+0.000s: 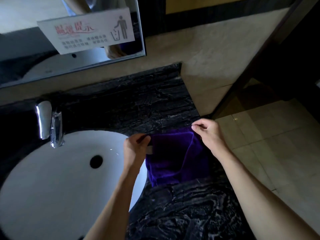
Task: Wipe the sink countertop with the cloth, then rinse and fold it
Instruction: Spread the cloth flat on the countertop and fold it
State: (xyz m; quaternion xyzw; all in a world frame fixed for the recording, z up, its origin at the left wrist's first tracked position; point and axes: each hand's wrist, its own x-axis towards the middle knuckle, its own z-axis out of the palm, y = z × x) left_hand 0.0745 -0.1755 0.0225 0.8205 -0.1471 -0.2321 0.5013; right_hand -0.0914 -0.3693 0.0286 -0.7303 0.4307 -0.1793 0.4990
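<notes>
A dark purple cloth (174, 160) hangs spread between my two hands above the black marble countertop (131, 104), just right of the white oval sink (52, 179). My left hand (136, 146) pinches the cloth's upper left corner over the sink's right rim. At the counter's right edge my right hand (207, 132) pinches the upper right corner. The cloth's lower part droops in a fold toward the counter; whether it touches the stone is unclear.
A chrome faucet (50, 123) stands at the back left of the basin, no water visibly running. A mirror with a white notice sign (86, 30) hangs on the wall behind. The counter ends at the right, with tiled floor (270, 144) beyond.
</notes>
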